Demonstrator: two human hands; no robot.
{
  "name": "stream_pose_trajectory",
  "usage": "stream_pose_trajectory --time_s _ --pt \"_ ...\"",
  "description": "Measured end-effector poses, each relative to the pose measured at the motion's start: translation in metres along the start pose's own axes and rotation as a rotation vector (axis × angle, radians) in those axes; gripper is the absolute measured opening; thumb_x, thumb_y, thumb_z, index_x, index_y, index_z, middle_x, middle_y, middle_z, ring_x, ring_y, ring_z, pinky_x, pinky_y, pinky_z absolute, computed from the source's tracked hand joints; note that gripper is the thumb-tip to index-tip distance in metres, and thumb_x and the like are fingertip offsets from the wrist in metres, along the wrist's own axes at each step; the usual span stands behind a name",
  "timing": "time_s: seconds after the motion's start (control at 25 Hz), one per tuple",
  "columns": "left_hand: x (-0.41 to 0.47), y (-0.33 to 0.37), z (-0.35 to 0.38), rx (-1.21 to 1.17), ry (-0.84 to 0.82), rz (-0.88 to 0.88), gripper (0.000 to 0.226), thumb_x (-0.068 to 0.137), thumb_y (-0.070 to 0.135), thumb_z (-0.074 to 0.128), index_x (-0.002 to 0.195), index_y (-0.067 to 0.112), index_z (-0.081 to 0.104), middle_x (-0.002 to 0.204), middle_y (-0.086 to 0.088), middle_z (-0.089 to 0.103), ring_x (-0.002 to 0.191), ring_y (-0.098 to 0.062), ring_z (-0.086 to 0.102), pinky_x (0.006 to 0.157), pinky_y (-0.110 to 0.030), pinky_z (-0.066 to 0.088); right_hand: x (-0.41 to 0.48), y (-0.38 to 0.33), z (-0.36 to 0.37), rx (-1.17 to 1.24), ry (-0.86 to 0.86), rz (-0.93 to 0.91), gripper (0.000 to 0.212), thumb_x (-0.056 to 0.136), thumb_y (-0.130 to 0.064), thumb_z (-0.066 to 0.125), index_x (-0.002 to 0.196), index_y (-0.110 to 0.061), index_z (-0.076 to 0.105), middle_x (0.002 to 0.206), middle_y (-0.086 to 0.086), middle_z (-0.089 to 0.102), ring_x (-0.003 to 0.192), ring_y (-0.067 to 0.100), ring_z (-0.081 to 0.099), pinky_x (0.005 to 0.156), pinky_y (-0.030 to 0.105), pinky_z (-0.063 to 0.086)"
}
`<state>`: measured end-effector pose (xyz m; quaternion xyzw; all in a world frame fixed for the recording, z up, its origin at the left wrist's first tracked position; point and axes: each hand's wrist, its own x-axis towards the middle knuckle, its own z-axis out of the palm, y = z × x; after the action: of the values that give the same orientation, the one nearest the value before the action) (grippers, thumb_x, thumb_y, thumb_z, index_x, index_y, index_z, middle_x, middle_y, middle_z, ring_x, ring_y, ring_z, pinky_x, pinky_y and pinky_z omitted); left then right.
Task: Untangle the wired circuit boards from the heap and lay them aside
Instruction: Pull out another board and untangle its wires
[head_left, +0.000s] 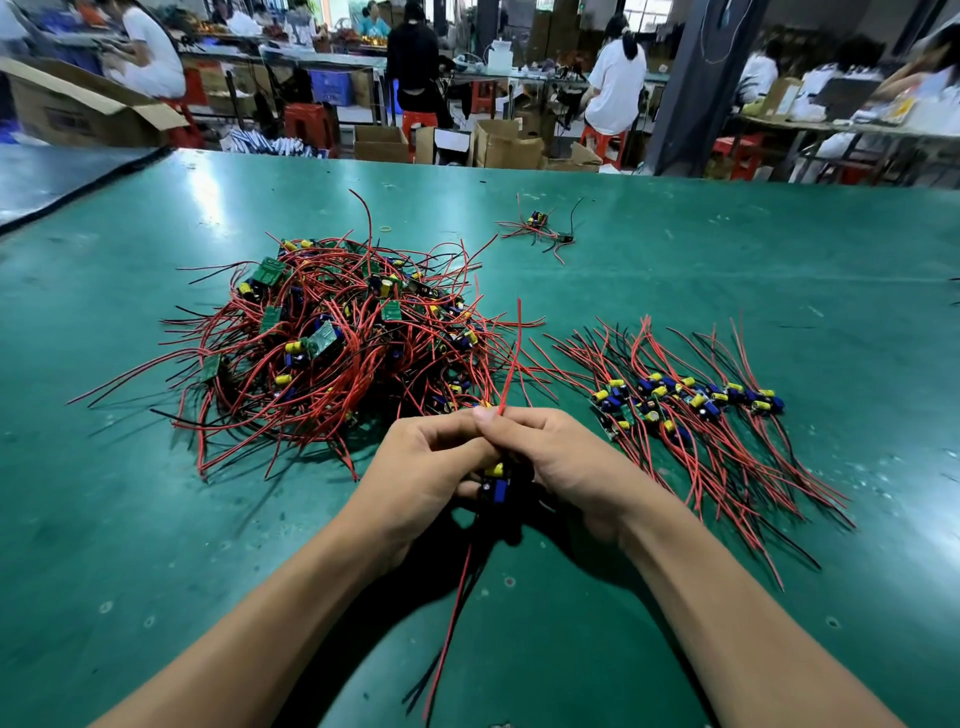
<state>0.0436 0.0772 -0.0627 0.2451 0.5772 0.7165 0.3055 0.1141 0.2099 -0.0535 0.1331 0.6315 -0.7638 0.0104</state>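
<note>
Left hand (415, 467) and right hand (566, 462), fingers curled, grip one circuit board (496, 483) bearing yellow and blue parts and red wires (511, 358), between heap (337, 338) and sorted row (691, 410).

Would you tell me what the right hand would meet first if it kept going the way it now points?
The right hand points up-left, so it would meet the left hand at once; both hold one wired board. Beyond that, probably the heap.
</note>
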Motion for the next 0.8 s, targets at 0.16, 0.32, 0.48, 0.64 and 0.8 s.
stream_pose_trajectory --time_s 0.16,0.32,0.48,0.64,0.8 --pt "0.000 0.001 -0.003 0.006 -0.034 -0.007 0.013 0.086 -0.006 0.063 0.081 -0.018 0.062 0.080 -0.003 0.068 0.063 -0.013 0.057 0.053 -0.019 0.046 0.002 0.001 -0.001 -0.009 0.055 -0.001 0.046 0.091 -0.038 0.071 0.108 0.005 0.069 0.098 0.024 0.070 0.090 0.038 0.066 0.096 0.059 0.051" --pt "0.001 0.002 -0.003 0.017 0.009 -0.021 0.013 0.083 -0.002 0.068 0.083 -0.015 0.068 0.103 0.002 0.075 0.086 -0.021 0.059 0.066 -0.034 0.040 0.003 -0.001 -0.001 -0.013 0.127 -0.088 0.036 0.096 -0.038 0.065 0.099 -0.004 0.078 0.073 0.017 0.071 0.058 0.021 0.065 0.059 0.033 0.059" --pt "-0.002 0.002 0.000 0.093 -0.028 -0.023 0.008 0.083 0.001 0.071 0.076 -0.002 0.072 0.067 -0.004 0.065 0.057 -0.010 0.054 0.054 -0.021 0.044 0.006 -0.003 -0.007 -0.040 0.300 -0.131 0.038 0.099 -0.043 0.059 0.092 -0.011 0.079 0.041 -0.006 0.035 0.029 0.005 0.030 0.035 0.012 0.027" --pt "-0.004 0.002 0.003 0.239 -0.097 0.012 0.017 0.084 0.005 0.072 0.069 0.012 0.075 0.059 0.003 0.064 0.052 -0.006 0.052 0.051 -0.016 0.042 0.012 -0.005 -0.017 0.078 0.442 -0.125 0.049 0.102 -0.047 0.051 0.076 -0.015 0.078 0.051 -0.006 0.027 0.038 0.006 0.018 0.036 0.016 0.017" --pt "-0.004 0.002 0.001 0.230 -0.076 0.027 0.012 0.084 0.006 0.073 0.072 0.010 0.075 0.060 0.001 0.064 0.056 -0.011 0.052 0.054 -0.019 0.042 0.009 -0.014 -0.020 0.504 0.259 -0.009 0.056 0.102 -0.041 0.046 0.063 -0.014 0.074 0.060 -0.005 0.054 0.035 0.004 0.024 0.039 0.017 0.017"
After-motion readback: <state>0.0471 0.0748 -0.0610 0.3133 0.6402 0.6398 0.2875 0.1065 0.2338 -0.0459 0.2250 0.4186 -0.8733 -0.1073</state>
